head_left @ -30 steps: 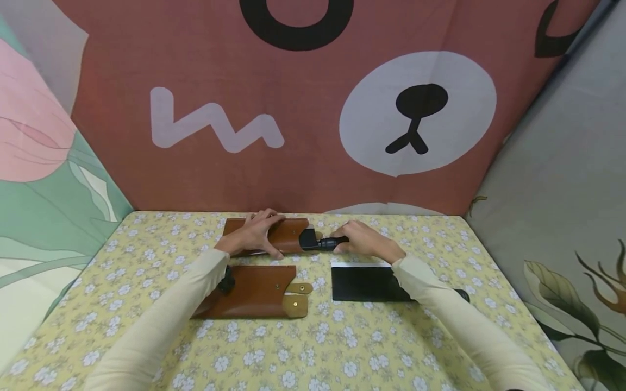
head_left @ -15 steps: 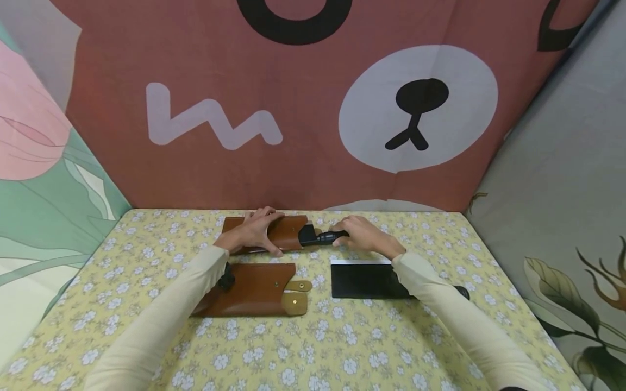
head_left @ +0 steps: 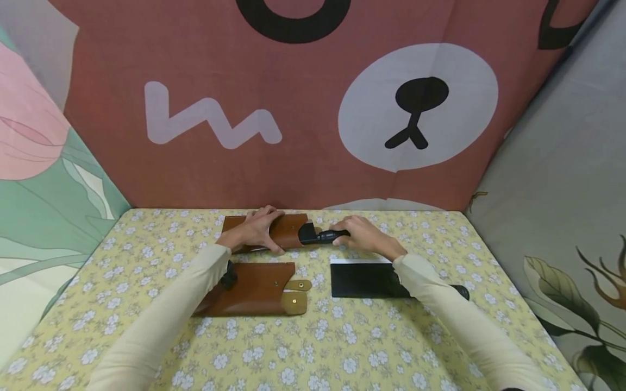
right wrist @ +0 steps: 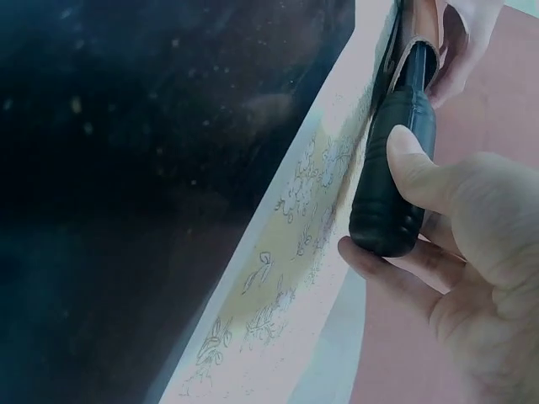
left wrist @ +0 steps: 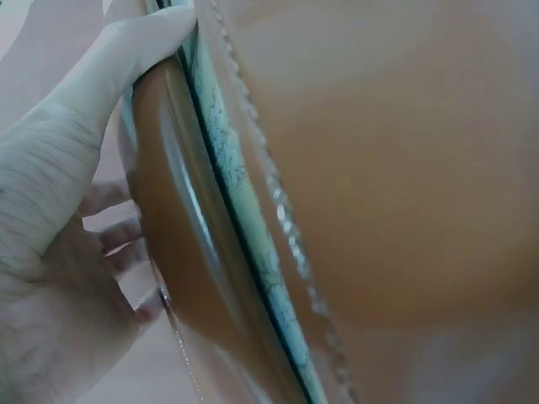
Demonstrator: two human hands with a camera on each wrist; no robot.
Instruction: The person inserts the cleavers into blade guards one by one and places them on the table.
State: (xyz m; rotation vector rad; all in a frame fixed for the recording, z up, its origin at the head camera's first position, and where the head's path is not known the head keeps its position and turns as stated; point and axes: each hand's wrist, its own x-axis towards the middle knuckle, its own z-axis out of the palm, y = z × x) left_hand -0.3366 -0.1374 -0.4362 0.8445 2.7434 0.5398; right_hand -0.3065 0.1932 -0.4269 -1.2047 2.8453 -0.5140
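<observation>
One brown sheath point(head_left: 261, 288) lies flat on the flowered tabletop point(head_left: 274, 353), nearer the person than the left hand point(head_left: 255, 229); left sleeve point(head_left: 161, 320) covers its left end, tan straps point(head_left: 294, 301) stick out its right end. Left hand: spread wide over the far sheath point(head_left: 288, 231), gripping it, thumb at near edge, fingers over far edge. Far sheath flat, mouth facing the right hand point(head_left: 364, 236). Knife point(head_left: 308, 233) runs into that mouth between the hands, dark heel showing; can't see from here how deep. Right hand: narrow, thumb and fingers round the knife's black handle point(head_left: 330, 236). Nearer the person than the right hand: black-bladed knife point(head_left: 367, 281), flat, bright strip along its far edge, right sleeve point(head_left: 455, 320) crossing over, butt end poking out past it.
</observation>
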